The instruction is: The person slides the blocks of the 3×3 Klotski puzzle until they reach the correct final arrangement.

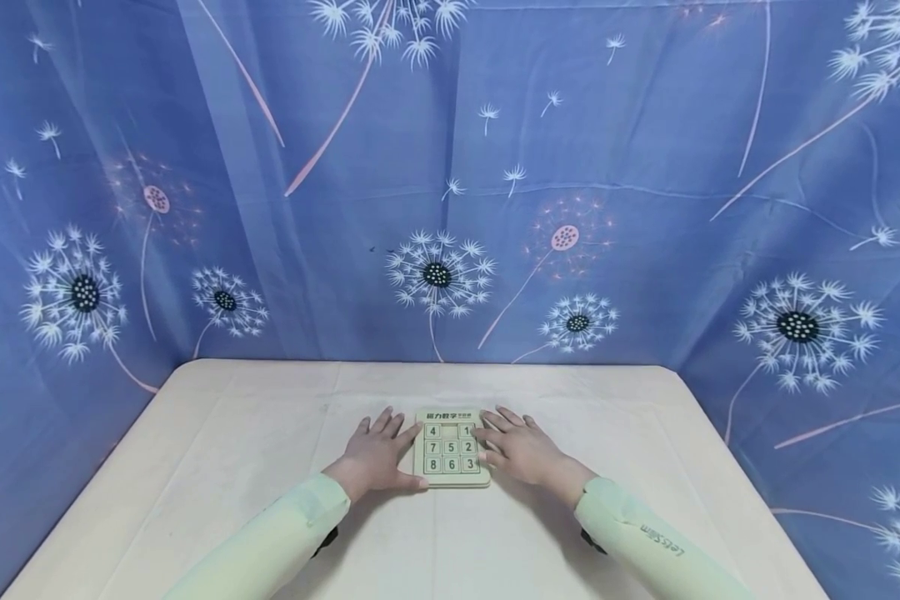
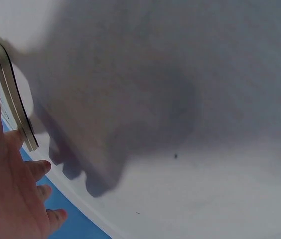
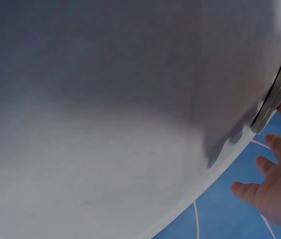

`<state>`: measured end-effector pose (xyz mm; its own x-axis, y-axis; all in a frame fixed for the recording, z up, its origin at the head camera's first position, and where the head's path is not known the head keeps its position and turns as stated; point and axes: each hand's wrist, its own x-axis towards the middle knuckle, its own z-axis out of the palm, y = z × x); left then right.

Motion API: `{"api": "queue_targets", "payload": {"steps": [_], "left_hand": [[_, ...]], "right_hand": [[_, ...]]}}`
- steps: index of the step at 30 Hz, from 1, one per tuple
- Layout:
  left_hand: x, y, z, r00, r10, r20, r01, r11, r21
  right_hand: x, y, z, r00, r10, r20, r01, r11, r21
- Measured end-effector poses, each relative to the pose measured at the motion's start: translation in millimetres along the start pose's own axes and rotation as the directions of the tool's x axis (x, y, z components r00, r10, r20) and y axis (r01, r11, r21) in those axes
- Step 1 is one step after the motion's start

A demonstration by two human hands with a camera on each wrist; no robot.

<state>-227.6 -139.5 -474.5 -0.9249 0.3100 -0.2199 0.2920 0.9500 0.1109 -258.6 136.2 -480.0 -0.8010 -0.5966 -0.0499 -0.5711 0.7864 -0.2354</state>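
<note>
A pale green number slide puzzle lies flat on the table between both hands. Its tiles read 4, a gap, 1 in the top row, then 7 5 2, then 8 6 3. The left hand touches the puzzle's left side, index finger near the top and thumb at the lower corner, its other fingers spread. On the opposite side, the right hand has its index finger by the 1 tile and its thumb by the 3 tile. Both wrist views show the board's side edge beside extended fingers.
A white-covered table with rounded far corners bears the puzzle. Blue curtains with a dandelion print hang behind it and along both sides. Light green sleeves cover the forearms.
</note>
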Motion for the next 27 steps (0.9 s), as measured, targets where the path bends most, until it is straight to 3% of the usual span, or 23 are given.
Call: {"api": "queue_targets", "payload": {"steps": [27], "left_hand": [[0.2, 2.2, -0.9, 1.0, -0.003, 0.001, 0.003, 1.0, 0.019]], "right_hand": [[6.6, -7.9, 3.7, 1.0, 0.009, 0.015, -0.009, 1.0, 0.016]]}}
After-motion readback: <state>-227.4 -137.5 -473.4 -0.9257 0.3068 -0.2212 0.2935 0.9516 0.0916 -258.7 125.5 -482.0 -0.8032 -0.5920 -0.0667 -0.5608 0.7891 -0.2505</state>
